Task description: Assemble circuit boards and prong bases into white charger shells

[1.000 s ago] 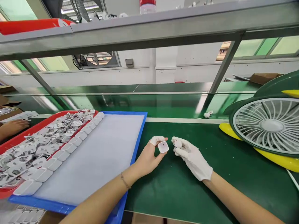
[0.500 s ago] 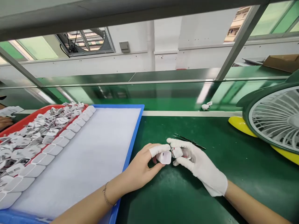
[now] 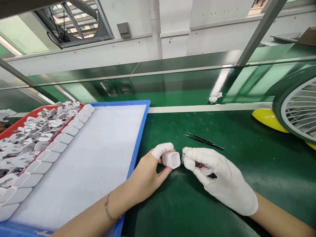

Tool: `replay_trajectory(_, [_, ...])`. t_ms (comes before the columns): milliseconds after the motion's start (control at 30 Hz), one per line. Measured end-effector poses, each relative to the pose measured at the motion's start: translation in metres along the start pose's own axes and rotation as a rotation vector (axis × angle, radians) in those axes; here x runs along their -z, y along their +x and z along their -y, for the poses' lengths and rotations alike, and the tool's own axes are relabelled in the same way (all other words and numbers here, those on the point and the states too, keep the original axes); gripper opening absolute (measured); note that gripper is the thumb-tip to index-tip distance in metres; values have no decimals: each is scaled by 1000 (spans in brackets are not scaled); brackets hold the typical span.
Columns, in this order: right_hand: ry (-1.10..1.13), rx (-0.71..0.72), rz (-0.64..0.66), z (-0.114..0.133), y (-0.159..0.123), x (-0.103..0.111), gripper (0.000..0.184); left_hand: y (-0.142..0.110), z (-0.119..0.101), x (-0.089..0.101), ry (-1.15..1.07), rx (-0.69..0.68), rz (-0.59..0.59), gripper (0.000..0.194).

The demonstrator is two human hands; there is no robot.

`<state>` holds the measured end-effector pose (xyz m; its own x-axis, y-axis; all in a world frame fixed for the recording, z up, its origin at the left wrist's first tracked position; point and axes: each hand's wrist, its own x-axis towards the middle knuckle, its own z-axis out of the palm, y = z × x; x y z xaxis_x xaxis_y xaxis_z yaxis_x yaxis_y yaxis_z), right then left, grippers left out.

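My left hand [image 3: 154, 169], with a white cover on its index finger, is closed around a white plastic charger housing [image 3: 170, 160]. The end turned to the right looks hollow. My right hand [image 3: 219, 176], in a white glove, pinches a small circuit board with red wires [image 3: 183, 158], mostly covered by the gloved fingers. A white piece shows under the palm. Only a small gap separates the board from the housing. Black tweezers [image 3: 204, 141] lie on the green table [image 3: 168, 207] just beyond my right hand.
On the left, a blue tray [image 3: 138, 141] lined with white holds a row of white housings [image 3: 51, 156]. Behind it, a red bin [image 3: 37, 112] is heaped with white plug parts. A green fan [image 3: 300, 102] with yellow feet stands right. Small white parts [image 3: 214, 98] lie at the back.
The housing in my left hand has turned, its slotted face giving way to a hollow-looking end. My gloved fingers have closed further over the board. The whole view has shifted.
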<state>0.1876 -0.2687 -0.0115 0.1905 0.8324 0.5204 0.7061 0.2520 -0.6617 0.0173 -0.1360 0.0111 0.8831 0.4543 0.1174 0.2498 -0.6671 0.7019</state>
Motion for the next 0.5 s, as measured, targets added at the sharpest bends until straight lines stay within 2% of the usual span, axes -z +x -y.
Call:
replay_trajectory(100, [-4, 27, 1, 2, -1, 0, 47, 0, 0, 0, 36, -22, -11, 34])
replay_trajectory(300, [134, -53, -51, 2, -4, -6, 69, 1, -2, -1, 119, -160, -63, 38])
replay_trajectory(500, [88, -105, 36, 0, -5, -6, 70, 2, -1, -4, 152, -181, -70, 37])
